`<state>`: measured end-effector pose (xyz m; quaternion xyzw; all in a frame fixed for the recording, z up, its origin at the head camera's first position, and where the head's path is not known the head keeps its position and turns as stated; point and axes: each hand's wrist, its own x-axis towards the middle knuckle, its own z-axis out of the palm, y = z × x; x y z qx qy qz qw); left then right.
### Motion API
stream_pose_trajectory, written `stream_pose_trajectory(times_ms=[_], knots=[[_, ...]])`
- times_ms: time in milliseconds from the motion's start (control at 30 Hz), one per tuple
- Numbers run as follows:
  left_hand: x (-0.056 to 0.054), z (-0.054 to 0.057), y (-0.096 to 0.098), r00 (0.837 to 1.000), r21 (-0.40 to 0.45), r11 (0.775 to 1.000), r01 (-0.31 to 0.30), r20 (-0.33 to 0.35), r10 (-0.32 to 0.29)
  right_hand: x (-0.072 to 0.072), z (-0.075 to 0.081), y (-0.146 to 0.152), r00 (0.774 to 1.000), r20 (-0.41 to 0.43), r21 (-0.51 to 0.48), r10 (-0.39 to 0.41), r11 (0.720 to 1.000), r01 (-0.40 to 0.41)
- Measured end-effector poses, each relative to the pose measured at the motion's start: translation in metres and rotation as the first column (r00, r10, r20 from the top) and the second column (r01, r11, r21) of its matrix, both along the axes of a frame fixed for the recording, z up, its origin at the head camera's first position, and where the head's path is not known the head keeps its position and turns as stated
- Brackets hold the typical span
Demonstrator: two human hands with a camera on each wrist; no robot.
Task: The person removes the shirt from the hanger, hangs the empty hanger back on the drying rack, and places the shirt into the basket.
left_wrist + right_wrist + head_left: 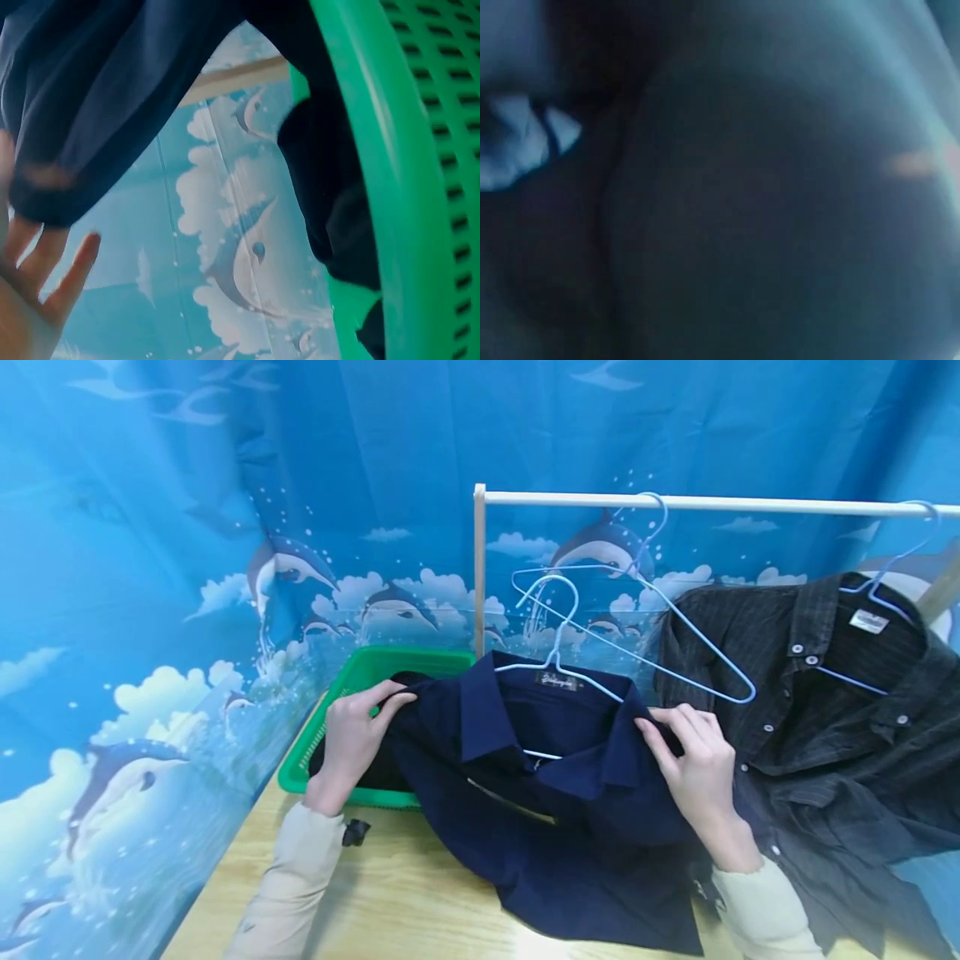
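Observation:
A dark navy collared shirt [555,852] hangs spread over the table, with a light blue wire hanger [558,635] inside its neck, hook upward. My left hand [356,727] pinches the shirt at its left shoulder, beside the green basket. On the other side my right hand [693,760] pinches the cloth near the right shoulder, just outside the collar. In the left wrist view the left hand [37,285] has its fingers at the edge of the navy cloth [97,112]. Dark blurred fabric [765,210] fills most of the right wrist view.
A green basket [300,768] with dark clothing in it stands at the back left of the wooden table [390,893]. Behind the shirt, an unused blue hanger [697,631] hangs from the white rail [750,505]. A dark grey button shirt [817,760] hangs on the right.

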<state>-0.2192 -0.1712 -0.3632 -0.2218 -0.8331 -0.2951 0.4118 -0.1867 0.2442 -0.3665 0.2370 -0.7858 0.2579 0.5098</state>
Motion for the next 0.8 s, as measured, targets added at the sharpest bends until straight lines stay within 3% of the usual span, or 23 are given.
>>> stream_pose_trajectory(times_ms=[200,467,800], knots=[[0.002,-0.004,-0.007,0.994,-0.015,0.997,0.072,0.087,-0.071,0.004,-0.004,0.005,0.999,0.039,-0.103,0.030,0.994,-0.026],[0.000,-0.003,0.002,0.992,-0.006,0.992,0.123,0.009,-0.123,0.001,-0.007,0.006,0.998,0.033,-0.117,0.056,0.992,-0.052],[0.000,-0.005,0.038,0.987,-0.025,0.987,0.161,0.003,-0.161,-0.001,-0.010,-0.002,0.994,0.038,-0.095,0.106,0.990,-0.102]])
